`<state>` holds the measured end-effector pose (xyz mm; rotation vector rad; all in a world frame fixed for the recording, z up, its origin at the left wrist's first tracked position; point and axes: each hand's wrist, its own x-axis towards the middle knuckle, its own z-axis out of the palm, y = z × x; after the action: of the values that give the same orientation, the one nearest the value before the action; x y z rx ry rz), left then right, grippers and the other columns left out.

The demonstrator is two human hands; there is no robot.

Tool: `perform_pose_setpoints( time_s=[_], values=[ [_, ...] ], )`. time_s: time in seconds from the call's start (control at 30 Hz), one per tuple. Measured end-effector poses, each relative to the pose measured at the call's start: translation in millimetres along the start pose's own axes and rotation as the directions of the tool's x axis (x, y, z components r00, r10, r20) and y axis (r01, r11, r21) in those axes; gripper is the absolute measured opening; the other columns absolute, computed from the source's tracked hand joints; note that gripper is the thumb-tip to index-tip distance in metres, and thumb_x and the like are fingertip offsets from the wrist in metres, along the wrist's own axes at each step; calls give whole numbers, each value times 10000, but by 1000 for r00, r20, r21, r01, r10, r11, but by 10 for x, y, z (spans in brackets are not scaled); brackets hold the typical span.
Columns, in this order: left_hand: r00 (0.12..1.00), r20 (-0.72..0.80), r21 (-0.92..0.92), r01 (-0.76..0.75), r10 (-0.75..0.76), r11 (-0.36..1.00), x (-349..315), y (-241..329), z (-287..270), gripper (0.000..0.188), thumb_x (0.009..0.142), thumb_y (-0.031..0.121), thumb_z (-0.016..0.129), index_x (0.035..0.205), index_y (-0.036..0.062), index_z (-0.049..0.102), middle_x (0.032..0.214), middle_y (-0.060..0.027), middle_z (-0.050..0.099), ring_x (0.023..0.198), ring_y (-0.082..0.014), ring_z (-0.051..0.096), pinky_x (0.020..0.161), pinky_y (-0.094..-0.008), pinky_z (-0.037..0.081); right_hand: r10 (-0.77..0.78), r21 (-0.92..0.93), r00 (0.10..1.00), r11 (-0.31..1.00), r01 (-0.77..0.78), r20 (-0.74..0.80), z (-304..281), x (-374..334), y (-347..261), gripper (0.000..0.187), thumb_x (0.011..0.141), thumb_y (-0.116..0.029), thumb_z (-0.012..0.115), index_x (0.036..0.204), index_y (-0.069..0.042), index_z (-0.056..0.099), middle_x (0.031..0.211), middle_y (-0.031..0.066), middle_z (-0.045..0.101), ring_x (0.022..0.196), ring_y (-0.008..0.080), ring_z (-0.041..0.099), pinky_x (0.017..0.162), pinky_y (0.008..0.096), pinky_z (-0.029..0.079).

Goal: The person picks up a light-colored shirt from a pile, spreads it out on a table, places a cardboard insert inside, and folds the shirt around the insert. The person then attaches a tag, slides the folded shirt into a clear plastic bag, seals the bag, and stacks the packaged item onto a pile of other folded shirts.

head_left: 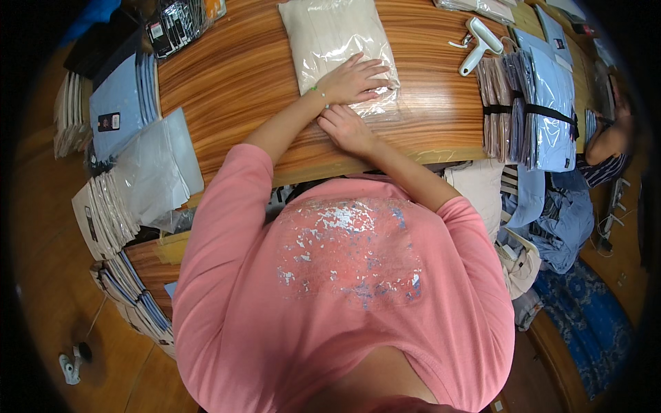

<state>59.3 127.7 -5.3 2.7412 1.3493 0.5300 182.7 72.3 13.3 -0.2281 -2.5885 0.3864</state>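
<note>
A folded beige garment in a clear plastic bag [330, 38] lies on the wood-grain table in front of me. My left hand [354, 79] rests flat on its near part, fingers spread toward the right, with a thin green bracelet at the wrist. Just below, at the near edge of the bag, is my right hand [346, 129]. Its fingers are curled together close to my left wrist; whatever they may pinch is hidden. Glare shows on the plastic, and a transparent flap of the bag reaches toward me beside my right hand.
A white lint roller [482, 45] lies at the right, beyond strapped stacks of bagged garments [551, 113]. More folded blue garments [117, 103] and loose clear bags [151, 162] are at the left. Loose blue clothes [561, 220] hang below the right edge. Another person's arm [609, 141] shows at far right.
</note>
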Motion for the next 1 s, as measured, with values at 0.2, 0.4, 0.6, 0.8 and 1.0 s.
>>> perform_pose_setpoints(
  time_s=[0.2, 0.4, 0.6, 0.8, 1.0],
  values=[
    [1000, 11, -11, 2, -2, 1000, 27, 22, -25, 387, 882, 408, 490, 1247, 280, 496, 1369, 0, 390, 1294, -198, 324, 1070, -508, 213, -65, 21, 990, 998, 63, 125, -79, -15, 24, 161, 746, -138, 491, 876, -52, 531, 871, 88, 523, 862, 234, 512, 787, 337, 425],
    [1000, 7, -30, -7, 7, 1000, 25, 40, -89, 340, 886, 387, 485, 1195, 253, 533, 1328, -6, 437, 1276, -194, 349, 1067, -485, 222, -164, 34, 947, 986, 161, 278, -261, -128, -236, 153, 748, -159, 498, 858, -55, 522, 850, 68, 517, 859, 216, 512, 790, 319, 429],
    [998, 58, -9, -8, 8, 1000, 29, 44, -85, 371, 888, 377, 486, 1243, 273, 501, 1365, -8, 400, 1296, -197, 323, 1081, -487, 198, -210, 69, 928, 978, 199, 307, -447, -296, -261, 149, 750, -160, 497, 865, -70, 527, 858, 56, 514, 871, 211, 504, 789, 302, 420],
    [1000, 8, -12, 3, -2, 1000, 19, 55, -106, 350, 873, 362, 508, 1203, 247, 528, 1336, -2, 427, 1281, -191, 339, 1068, -483, 222, -26, 38, 976, 999, 18, 216, -650, -480, 40, 191, 716, -145, 572, 896, -87, 549, 875, 57, 521, 904, 235, 503, 778, 332, 396],
    [1000, 16, -7, 4, -3, 1000, 30, 78, -123, 365, 859, 349, 528, 1210, 249, 526, 1335, -1, 430, 1280, -194, 344, 1070, -480, 223, 232, 19, 970, 972, -234, 78, -493, -460, 346, 145, 736, -109, 604, 874, -78, 570, 906, 49, 549, 933, 221, 511, 782, 366, 394]
  ],
)
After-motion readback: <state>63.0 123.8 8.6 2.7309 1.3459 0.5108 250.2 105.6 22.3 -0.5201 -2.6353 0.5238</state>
